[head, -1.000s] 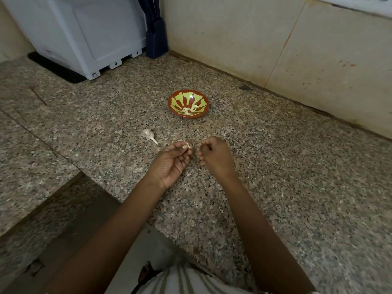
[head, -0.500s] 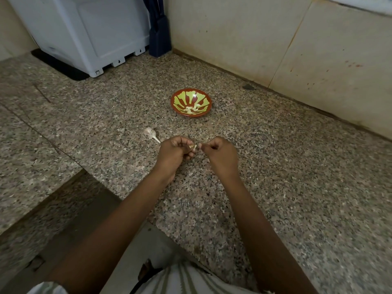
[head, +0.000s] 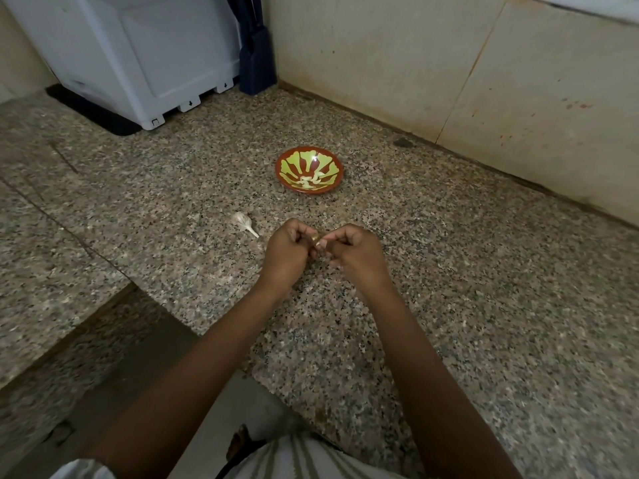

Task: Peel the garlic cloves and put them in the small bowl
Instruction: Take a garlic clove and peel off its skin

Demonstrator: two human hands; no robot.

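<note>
Both hands (head: 286, 252) (head: 359, 257) pinch a small pale clove (head: 316, 238) over speckled granite (head: 484, 305).

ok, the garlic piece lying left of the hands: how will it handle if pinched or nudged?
The garlic piece looks small and papery, so probably very light, skidding easily on the polished counter. Its rounded head and thin stem suggest it would pivot rather than slide straight. The dry skin may flake under a firm pinch.
</note>
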